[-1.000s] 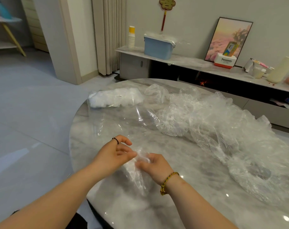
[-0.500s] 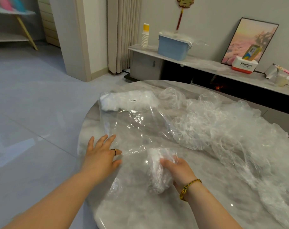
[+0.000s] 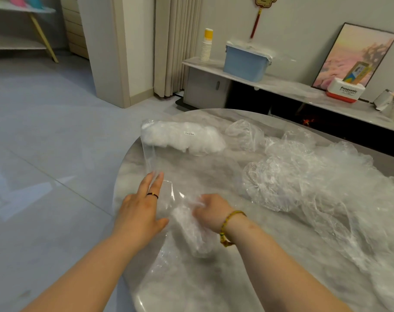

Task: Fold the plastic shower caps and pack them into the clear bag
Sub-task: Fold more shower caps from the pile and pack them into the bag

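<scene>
Hands work close together at the six o'clock side of the round marble counter [image 3: 214,287], and we see both from above. Our left hand [image 3: 142,210] lies at seven o'clock with its fingers straight and together, flat on the near end of the clear bag [image 3: 180,167]. A dark ring [image 3: 152,194] sits on one finger. Our right hand [image 3: 210,210], just beside it toward five o'clock, has its fingers curled round a folded shower cap [image 3: 191,235]. This crumpled whitish bundle trails from the grip toward us and rests on the counter. Its top end is at the bag's near end. Whether it is inside the film we cannot tell, since both are transparent. A braided yellow bracelet [image 3: 225,224] circles the right wrist.

The clear bag stretches away from the left hand toward eleven o'clock, lying flat on the counter. At its far end a white mass of packed caps [image 3: 182,138] fills it, with a small label on top. From one o'clock round to four o'clock the counter carries a wide heap of loose shower caps [image 3: 315,188], crinkled and unfolded, apart from both hands.

Beyond the counter, from twelve to two o'clock, a low sideboard [image 3: 281,86] stands along the wall. On it are a stack of paper cups [image 3: 206,47] and, beside them, a blue box [image 3: 245,64] with a clear cover. A framed picture [image 3: 353,57] leans on the wall behind a white and red box [image 3: 345,91].
</scene>
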A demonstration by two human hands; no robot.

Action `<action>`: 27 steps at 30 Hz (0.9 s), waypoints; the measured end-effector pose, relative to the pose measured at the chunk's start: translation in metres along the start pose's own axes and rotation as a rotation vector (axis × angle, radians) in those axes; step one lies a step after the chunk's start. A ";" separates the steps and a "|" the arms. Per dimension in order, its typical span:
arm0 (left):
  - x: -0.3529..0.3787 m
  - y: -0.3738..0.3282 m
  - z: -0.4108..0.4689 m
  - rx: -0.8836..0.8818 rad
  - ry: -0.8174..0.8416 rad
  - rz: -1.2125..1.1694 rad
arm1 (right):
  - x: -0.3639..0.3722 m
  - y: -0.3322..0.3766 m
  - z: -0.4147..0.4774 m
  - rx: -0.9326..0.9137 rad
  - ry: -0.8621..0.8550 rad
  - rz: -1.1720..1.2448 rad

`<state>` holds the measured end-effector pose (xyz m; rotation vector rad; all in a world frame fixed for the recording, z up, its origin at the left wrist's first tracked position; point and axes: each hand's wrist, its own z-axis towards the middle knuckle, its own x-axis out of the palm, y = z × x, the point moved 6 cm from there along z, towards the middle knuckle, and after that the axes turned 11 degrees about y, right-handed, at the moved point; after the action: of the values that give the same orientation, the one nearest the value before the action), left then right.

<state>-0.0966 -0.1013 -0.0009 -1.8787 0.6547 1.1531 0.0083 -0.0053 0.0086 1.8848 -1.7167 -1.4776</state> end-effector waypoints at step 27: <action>-0.001 0.001 -0.009 0.214 0.183 -0.400 | -0.018 0.038 0.108 0.039 -0.355 0.769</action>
<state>-0.0942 -0.1093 0.0021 -1.8359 0.4506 0.6361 -0.0938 0.0468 -0.0071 0.7985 -2.2595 -1.4751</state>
